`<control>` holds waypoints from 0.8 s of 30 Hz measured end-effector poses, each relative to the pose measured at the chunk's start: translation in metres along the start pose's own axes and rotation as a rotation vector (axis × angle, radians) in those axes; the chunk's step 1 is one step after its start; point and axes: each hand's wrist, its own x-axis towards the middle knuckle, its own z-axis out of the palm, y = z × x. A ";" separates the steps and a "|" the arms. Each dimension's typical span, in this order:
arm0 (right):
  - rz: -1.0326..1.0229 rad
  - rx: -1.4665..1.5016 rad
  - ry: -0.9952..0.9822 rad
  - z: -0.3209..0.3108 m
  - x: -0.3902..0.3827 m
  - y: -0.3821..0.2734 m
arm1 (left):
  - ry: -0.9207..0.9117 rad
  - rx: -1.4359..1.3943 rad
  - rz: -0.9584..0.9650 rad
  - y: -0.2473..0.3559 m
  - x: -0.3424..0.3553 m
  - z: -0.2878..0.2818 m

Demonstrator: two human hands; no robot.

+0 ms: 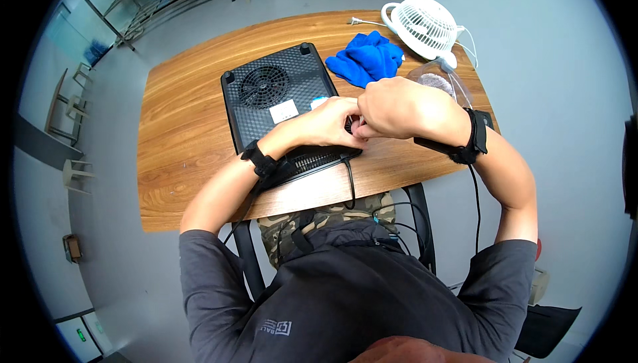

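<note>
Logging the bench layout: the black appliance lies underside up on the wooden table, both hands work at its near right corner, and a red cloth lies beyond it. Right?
Not quite: the head view shows the cloth is blue, not red. The rest stands.

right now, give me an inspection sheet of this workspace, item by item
surface: wooden table, bare wood at its left side
job's things: black flat appliance lying underside up, round vent grille showing
clutter: blue cloth, white fan lying at the far right corner, clear bag beside it
hands: left hand and right hand meet at the appliance's near right edge; fingertips hidden, grip cannot be told
cables: black cord runs from the appliance over the table's near edge; white cord by the fan
surroundings: grey floor, stools at left
</note>
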 end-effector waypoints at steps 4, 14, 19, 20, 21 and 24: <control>0.058 -0.038 -0.004 0.002 0.002 -0.007 | 0.023 0.019 0.020 0.001 0.000 0.001; -0.033 -0.037 0.008 0.013 0.003 0.008 | -0.156 0.086 -0.160 0.003 0.004 -0.006; -0.010 -0.049 0.056 0.016 0.009 0.005 | -0.043 0.013 -0.052 0.011 0.003 -0.003; -0.015 -0.060 0.075 0.019 0.010 0.006 | -0.044 0.042 -0.060 0.011 0.004 -0.003; -0.036 -0.076 0.090 0.018 0.008 0.005 | -0.040 0.058 -0.099 0.009 0.004 -0.003; -0.100 -0.116 0.175 0.017 -0.001 0.005 | -0.059 0.052 -0.175 0.005 0.002 -0.004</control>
